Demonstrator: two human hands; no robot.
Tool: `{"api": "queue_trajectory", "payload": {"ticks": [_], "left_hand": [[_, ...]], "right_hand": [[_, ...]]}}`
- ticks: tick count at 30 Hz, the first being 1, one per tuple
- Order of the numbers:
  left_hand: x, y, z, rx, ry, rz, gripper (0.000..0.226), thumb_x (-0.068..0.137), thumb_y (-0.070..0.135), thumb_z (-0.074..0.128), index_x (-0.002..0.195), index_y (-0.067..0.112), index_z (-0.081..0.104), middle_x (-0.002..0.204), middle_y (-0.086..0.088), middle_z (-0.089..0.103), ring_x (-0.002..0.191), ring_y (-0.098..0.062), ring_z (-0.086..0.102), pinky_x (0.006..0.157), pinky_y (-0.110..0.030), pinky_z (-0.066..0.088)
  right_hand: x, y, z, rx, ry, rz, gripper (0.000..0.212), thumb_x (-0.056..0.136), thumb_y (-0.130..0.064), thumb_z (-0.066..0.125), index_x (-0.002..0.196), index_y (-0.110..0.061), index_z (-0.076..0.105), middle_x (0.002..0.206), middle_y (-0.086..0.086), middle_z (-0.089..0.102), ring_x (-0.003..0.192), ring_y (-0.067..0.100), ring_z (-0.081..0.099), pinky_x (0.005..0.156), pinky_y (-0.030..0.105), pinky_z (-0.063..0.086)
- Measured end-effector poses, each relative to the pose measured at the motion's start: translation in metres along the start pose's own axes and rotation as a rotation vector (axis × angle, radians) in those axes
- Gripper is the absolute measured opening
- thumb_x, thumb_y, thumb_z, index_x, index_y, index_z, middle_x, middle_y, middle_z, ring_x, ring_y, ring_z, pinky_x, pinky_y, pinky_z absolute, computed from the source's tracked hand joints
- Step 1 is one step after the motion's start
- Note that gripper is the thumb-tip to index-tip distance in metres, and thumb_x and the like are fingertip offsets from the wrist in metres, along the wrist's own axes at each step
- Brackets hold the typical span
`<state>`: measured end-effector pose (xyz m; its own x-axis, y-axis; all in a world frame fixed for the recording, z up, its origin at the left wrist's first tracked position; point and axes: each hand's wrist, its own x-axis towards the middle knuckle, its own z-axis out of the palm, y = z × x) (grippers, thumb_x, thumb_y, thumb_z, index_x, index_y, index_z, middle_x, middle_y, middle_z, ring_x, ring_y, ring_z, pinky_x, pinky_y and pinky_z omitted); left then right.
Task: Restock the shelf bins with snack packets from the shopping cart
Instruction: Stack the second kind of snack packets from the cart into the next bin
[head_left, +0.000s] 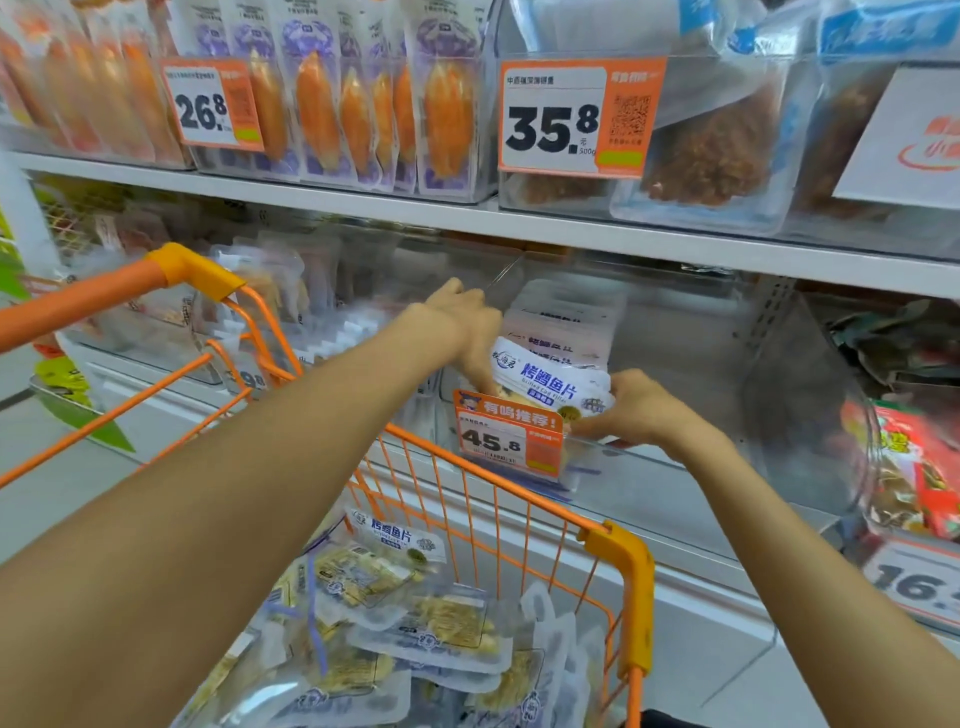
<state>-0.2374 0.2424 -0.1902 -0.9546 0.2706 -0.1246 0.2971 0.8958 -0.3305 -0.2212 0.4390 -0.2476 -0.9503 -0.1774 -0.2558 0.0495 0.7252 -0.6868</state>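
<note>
A white-and-blue snack packet sits at the front of a clear shelf bin, above the 45.8 price tag. My left hand grips the packet's left side from above. My right hand pinches its right lower edge at the bin's front lip. Behind it stands a row of like packets. Below, the orange shopping cart holds several more snack packets with yellow contents.
The upper shelf carries bins of orange-filled packets and brown snack packs, tagged 26.8 and 35.8. Red packets fill the bin to the right, over a 16 tag. The cart handle crosses at left.
</note>
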Motion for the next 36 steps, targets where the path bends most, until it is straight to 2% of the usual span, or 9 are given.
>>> {"api": "queue_trajectory", "payload": {"ticks": [5,10,12,16,20,25,27,31,36], "left_hand": [[0.005,0.017,-0.03,0.078,-0.203,-0.06,0.079,0.071,0.068,0.066,0.132,0.021,0.049,0.138,-0.004,0.047,0.129,-0.025,0.038,0.109,-0.038,0.025],[0.009,0.026,-0.032,-0.264,-0.138,0.154,0.064,0.079,0.051,0.07,0.133,0.026,0.046,0.133,0.003,0.052,0.107,-0.017,0.051,0.083,-0.029,0.038],[0.011,0.026,-0.024,-0.136,-0.198,0.132,0.06,0.085,0.057,0.058,0.135,0.027,0.045,0.133,0.002,0.052,0.107,-0.018,0.051,0.083,-0.032,0.039],[0.016,0.018,-0.002,0.237,-0.384,-0.095,0.081,0.087,0.074,0.028,0.15,0.023,0.028,0.152,-0.004,0.033,0.14,-0.029,0.03,0.112,-0.047,0.03],[0.012,0.022,-0.007,0.304,-0.331,0.001,0.064,0.093,0.059,0.043,0.147,0.028,0.032,0.15,-0.002,0.035,0.139,-0.029,0.03,0.111,-0.044,0.031],[0.025,0.027,0.006,-0.026,-0.314,0.088,0.074,0.089,0.028,0.062,0.149,0.027,0.02,0.149,-0.002,0.036,0.127,-0.027,0.044,0.105,-0.044,0.04],[0.031,0.028,0.013,-0.109,-0.297,0.062,0.071,0.084,0.03,0.067,0.143,0.022,0.028,0.136,-0.003,0.049,0.115,-0.026,0.053,0.1,-0.045,0.044],[0.034,0.029,0.019,-0.083,-0.219,0.069,0.051,0.083,0.039,0.067,0.125,0.018,0.048,0.122,-0.005,0.058,0.107,-0.024,0.055,0.097,-0.037,0.04],[0.032,0.031,0.018,0.204,0.079,0.048,0.082,0.079,0.06,0.063,0.141,0.015,0.035,0.146,-0.008,0.035,0.135,-0.025,0.03,0.112,-0.04,0.024]], "right_hand": [[0.005,-0.009,0.003,-0.167,-0.032,0.109,0.036,0.078,-0.027,0.077,0.103,-0.012,0.058,0.096,0.009,0.068,0.083,0.02,0.069,0.073,0.036,0.059],[0.007,-0.004,0.001,-0.2,-0.115,0.169,0.032,0.081,-0.031,0.074,0.101,-0.014,0.056,0.089,0.011,0.072,0.077,0.021,0.071,0.072,0.033,0.059],[0.008,-0.001,-0.001,-0.192,-0.147,0.169,0.034,0.082,-0.033,0.074,0.101,-0.012,0.056,0.088,0.011,0.073,0.073,0.019,0.071,0.069,0.031,0.057],[0.01,0.002,-0.002,-0.193,-0.225,0.174,0.048,0.078,-0.047,0.072,0.109,-0.013,0.059,0.089,0.005,0.071,0.072,0.015,0.067,0.062,0.026,0.055],[0.01,0.007,0.0,-0.223,-0.259,0.188,0.051,0.07,-0.046,0.08,0.109,-0.018,0.063,0.099,0.003,0.068,0.078,0.012,0.064,0.063,0.023,0.051],[0.013,0.003,0.004,-0.016,-0.214,0.234,0.039,0.071,-0.018,0.082,0.103,-0.001,0.067,0.104,0.015,0.071,0.086,0.021,0.067,0.087,0.032,0.055],[0.015,0.002,0.007,0.025,-0.171,0.215,0.037,0.076,-0.014,0.077,0.109,-0.003,0.065,0.108,0.013,0.07,0.096,0.024,0.067,0.094,0.037,0.052],[0.019,0.003,0.014,-0.078,0.033,0.098,0.036,0.077,-0.023,0.077,0.109,-0.013,0.064,0.103,0.003,0.064,0.091,0.019,0.059,0.077,0.028,0.045],[0.029,0.002,0.016,-0.088,0.217,0.072,0.065,0.056,-0.026,0.089,0.113,-0.016,0.059,0.11,0.008,0.067,0.097,0.028,0.065,0.086,0.041,0.055]]}}
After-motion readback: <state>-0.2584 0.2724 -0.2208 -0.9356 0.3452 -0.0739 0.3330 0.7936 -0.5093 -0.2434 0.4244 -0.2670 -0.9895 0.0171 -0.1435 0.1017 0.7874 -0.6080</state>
